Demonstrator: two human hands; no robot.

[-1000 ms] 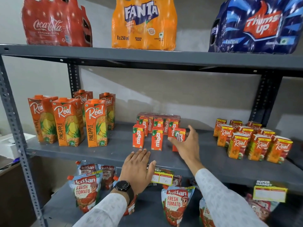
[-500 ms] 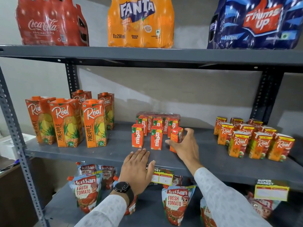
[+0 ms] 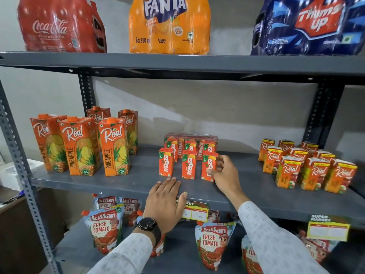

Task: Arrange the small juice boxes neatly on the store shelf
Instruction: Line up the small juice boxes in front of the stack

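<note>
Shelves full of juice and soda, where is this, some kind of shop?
Most likely a small grocery shop or supermarket. The grey metal shelf carries a yellow price tag printed "Super Market", shrink-wrapped Fanta multipack sits on top, and the right hand is lining up a small Maaza juice box.

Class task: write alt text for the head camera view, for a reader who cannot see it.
A person's right hand grips the rightmost of three small Maaza juice boxes in a front row on a grey middle shelf, while the left hand lies flat on the shelf edge. Tall Real pineapple cartons stand to the left and small Real boxes to the right.
</note>
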